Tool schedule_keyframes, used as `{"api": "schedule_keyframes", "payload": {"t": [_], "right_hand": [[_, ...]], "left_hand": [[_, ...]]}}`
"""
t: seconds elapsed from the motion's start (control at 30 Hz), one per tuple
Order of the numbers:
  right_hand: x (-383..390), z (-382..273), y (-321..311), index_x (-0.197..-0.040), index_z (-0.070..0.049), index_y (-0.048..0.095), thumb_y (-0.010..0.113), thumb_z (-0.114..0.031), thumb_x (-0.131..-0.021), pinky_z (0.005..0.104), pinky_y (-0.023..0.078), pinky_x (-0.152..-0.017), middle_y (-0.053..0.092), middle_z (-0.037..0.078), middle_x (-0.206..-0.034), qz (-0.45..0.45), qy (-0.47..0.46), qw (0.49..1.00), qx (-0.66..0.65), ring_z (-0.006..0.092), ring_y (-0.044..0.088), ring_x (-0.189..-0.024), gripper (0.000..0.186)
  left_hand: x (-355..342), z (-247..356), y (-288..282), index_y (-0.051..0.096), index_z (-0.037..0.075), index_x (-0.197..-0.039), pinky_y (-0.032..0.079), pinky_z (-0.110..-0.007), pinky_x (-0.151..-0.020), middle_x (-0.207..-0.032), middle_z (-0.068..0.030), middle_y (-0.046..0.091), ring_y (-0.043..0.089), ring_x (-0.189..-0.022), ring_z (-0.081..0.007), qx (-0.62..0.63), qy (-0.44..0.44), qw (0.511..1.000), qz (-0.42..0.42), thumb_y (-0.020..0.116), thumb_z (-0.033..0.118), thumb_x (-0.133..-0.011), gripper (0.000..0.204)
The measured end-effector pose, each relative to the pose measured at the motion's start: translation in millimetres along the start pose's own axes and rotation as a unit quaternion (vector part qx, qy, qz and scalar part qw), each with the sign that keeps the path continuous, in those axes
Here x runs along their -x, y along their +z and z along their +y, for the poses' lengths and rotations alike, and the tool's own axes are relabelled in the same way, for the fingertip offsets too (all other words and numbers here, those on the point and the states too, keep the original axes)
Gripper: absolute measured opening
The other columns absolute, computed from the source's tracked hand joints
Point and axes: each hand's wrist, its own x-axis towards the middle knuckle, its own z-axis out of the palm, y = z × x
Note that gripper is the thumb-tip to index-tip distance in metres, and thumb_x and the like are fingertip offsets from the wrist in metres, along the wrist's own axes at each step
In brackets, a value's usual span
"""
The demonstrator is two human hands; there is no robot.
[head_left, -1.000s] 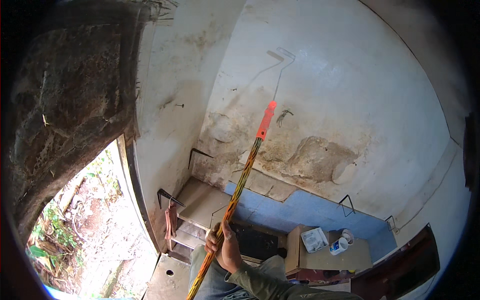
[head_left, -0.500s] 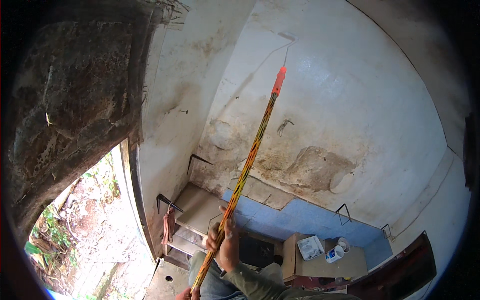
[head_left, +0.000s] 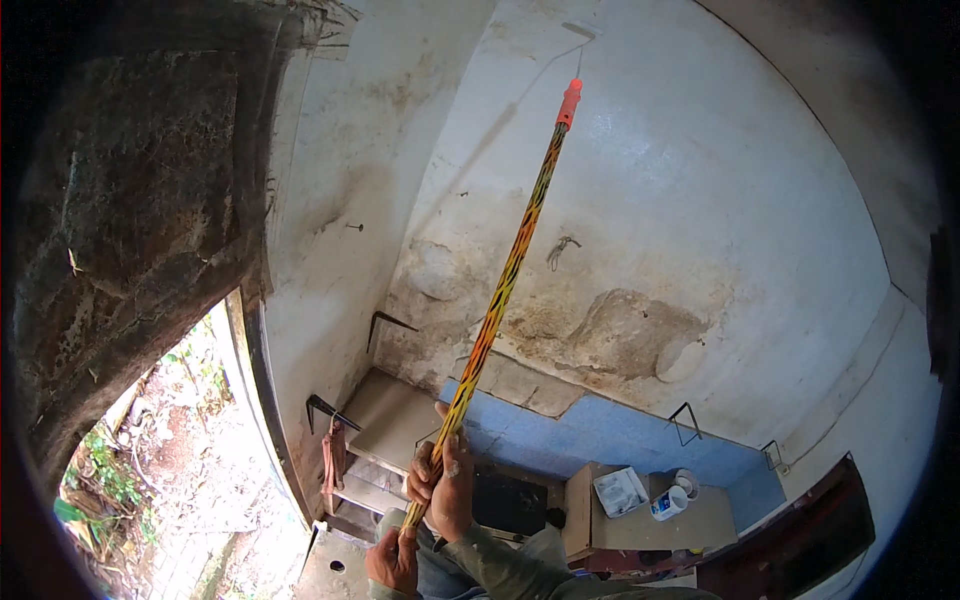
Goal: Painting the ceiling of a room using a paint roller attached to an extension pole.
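Observation:
A paint roller (head_left: 579,31) with a thin wire frame and a red-orange handle (head_left: 568,105) is fixed to a long yellow, orange and black patterned pole (head_left: 510,275). Its pale roller head lies against the upper part of the white wall. My right hand (head_left: 450,490) is wrapped round the lower pole, at about the height of the blue wall strip. Below it, my left hand (head_left: 393,560) grips the pole close to its bottom end. Both hands are closed. A damp-looking sheen (head_left: 610,125) shows on the wall right of the handle.
A paint tray (head_left: 620,491) and white tubs (head_left: 669,502) stand on a counter at lower right. Black brackets (head_left: 388,322) jut from the walls; a reddish cloth (head_left: 334,455) hangs from one. Patches of plaster (head_left: 640,335) are peeling. A doorway (head_left: 170,470) opens outdoors at left.
The roller and pole have moved upward on the wall. My left hand has risen with the pole's lower end and shows more fully; my right hand still grips the pole.

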Motion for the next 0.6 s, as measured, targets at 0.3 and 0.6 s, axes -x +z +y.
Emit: {"api": "schedule_keyframes", "payload": {"t": [0.3, 0.6], "right_hand": [[-11, -5, -2, -0.141, -0.021, 0.036, 0.039, -0.045, -0.102, 0.022, 0.027, -0.034, 0.036, -0.003, -0.059, 0.002, -0.005, 1.0, -0.021, 0.0066, 0.029, -0.039, 0.046], [-15, -11, -11, -0.143, -0.02, 0.034, 0.039, -0.045, -0.102, 0.0227, 0.028, -0.034, 0.037, -0.003, -0.058, 0.027, 0.01, 1.0, 0.002, 0.0067, 0.031, -0.039, 0.048]], "left_hand": [[-6, 16, 7, 0.063, 0.003, -0.098, 0.046, -0.037, -0.063, -0.073, -0.0174, 0.059, 0.058, -0.066, -0.0271, -0.033, 0.037, 0.998, 0.027, 0.046, 0.032, -0.099, 0.034], [-9, -1, 3, 0.06, 0.002, -0.111, 0.048, -0.04, -0.077, -0.093, -0.0217, 0.063, 0.063, -0.088, -0.0348, 0.006, 0.157, 0.987, -0.037, 0.047, 0.029, -0.099, 0.032]]}}
